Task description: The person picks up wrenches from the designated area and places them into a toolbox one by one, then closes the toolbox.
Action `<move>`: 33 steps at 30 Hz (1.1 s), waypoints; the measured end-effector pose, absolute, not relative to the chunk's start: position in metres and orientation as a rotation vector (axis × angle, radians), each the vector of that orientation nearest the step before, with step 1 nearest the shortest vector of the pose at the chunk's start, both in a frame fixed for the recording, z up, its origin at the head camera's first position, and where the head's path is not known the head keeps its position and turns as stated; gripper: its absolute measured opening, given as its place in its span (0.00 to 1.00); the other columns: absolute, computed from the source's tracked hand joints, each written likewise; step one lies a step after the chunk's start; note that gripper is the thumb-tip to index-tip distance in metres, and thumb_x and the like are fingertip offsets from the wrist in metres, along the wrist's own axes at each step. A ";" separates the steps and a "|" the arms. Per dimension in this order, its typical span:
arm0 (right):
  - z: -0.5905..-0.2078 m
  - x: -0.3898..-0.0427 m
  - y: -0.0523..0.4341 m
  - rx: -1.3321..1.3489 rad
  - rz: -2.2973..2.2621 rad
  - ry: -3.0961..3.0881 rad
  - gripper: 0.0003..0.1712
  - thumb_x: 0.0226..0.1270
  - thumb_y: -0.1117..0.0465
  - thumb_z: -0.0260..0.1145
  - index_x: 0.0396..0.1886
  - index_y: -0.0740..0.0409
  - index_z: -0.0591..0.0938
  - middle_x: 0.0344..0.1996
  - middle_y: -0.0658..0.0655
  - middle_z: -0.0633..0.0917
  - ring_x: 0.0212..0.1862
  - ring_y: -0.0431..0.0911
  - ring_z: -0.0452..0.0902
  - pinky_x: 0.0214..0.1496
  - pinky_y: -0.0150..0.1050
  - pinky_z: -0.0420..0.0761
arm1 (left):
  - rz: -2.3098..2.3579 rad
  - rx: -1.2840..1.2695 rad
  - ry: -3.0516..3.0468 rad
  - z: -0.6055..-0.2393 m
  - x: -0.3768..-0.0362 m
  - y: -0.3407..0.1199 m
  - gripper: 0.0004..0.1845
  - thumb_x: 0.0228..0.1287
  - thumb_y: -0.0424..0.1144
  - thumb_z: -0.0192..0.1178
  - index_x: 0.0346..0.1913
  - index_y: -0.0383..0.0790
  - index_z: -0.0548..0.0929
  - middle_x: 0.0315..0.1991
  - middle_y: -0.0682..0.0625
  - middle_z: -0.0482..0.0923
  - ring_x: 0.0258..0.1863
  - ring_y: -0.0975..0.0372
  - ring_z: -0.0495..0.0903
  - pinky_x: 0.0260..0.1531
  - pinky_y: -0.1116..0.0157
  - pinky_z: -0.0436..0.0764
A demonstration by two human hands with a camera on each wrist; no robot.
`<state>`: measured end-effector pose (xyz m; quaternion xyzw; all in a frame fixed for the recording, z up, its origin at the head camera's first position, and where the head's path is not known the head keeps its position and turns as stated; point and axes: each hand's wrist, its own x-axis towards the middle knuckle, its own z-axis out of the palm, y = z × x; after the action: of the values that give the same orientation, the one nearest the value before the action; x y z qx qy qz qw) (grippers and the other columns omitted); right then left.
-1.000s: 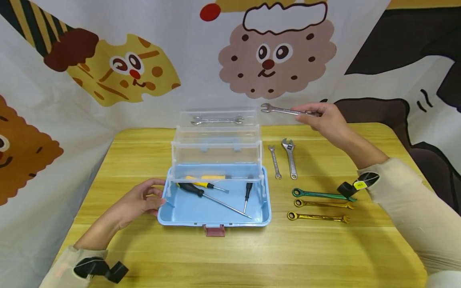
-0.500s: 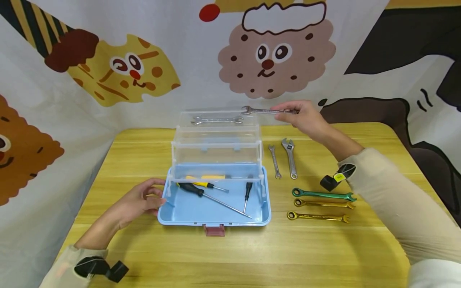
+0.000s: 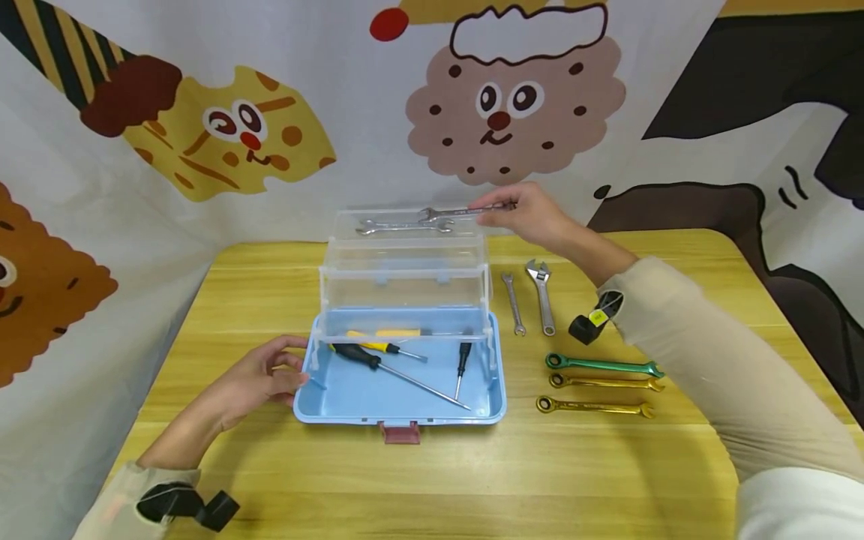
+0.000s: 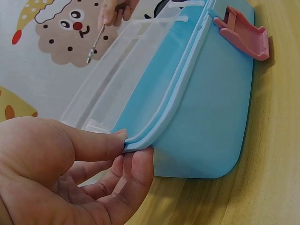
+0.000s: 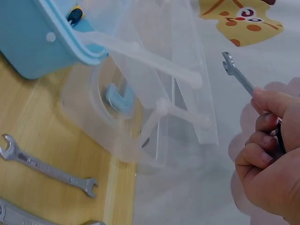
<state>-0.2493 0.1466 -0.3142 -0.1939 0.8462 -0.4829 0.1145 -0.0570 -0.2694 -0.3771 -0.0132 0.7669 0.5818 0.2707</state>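
Note:
My right hand (image 3: 520,214) holds a silver open-end wrench (image 5: 241,77) by one end, its free jaw pointing left over the top clear tray (image 3: 344,219) of the toolbox. In the head view it overlaps a second open-end wrench (image 3: 398,226) in that tray. My left hand (image 3: 266,375) pinches the left rim of the blue toolbox (image 4: 201,112), thumb on top and fingers underneath. Inside the blue base lie a long black-handled screwdriver (image 3: 358,355), a small black screwdriver (image 3: 463,358) and yellow-handled ones (image 3: 398,333), partly behind the lower clear tray.
Right of the toolbox, on the wooden table (image 3: 432,487), lie a small open-end wrench (image 3: 514,304), an adjustable wrench (image 3: 542,296), a green ratchet wrench (image 3: 604,365) and two gold ones (image 3: 597,407). A pink latch (image 3: 400,433) hangs at the box front. A printed curtain (image 3: 378,112) stands behind.
My right hand has carried the wrench leftward from beyond the box's right side to over the top tray, dropping slightly. The left hand stays on the rim.

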 end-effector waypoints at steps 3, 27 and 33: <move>-0.314 -0.251 0.137 -0.581 -1.391 2.461 0.16 0.73 0.60 0.68 0.57 0.57 0.86 0.56 0.55 0.83 0.52 0.47 0.76 0.55 0.42 0.76 | 1.572 -0.039 2.063 -0.377 -0.057 -0.269 0.31 0.72 0.26 0.58 0.72 0.25 0.59 0.45 0.41 0.73 0.36 0.56 0.81 0.34 0.60 0.86; -0.316 -0.261 0.110 -0.557 -1.359 2.367 0.22 0.73 0.61 0.66 0.63 0.63 0.79 0.55 0.59 0.81 0.43 0.46 0.76 0.48 0.38 0.76 | 1.571 -0.033 2.064 -0.379 -0.058 -0.271 0.31 0.72 0.27 0.60 0.72 0.25 0.60 0.45 0.42 0.74 0.36 0.56 0.82 0.34 0.60 0.86; -0.316 -0.259 0.116 -0.481 -1.546 2.170 0.23 0.76 0.68 0.55 0.67 0.68 0.69 0.50 0.60 0.88 0.24 0.41 0.61 0.23 0.30 0.58 | 1.569 -0.048 2.059 -0.377 -0.058 -0.270 0.31 0.72 0.27 0.59 0.72 0.25 0.60 0.45 0.41 0.74 0.36 0.57 0.81 0.35 0.60 0.86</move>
<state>-0.2591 0.1161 -0.3164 -0.1735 0.7827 -0.5576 0.2152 -0.0577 -0.2703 -0.3768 -0.0178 0.7652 0.5829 0.2727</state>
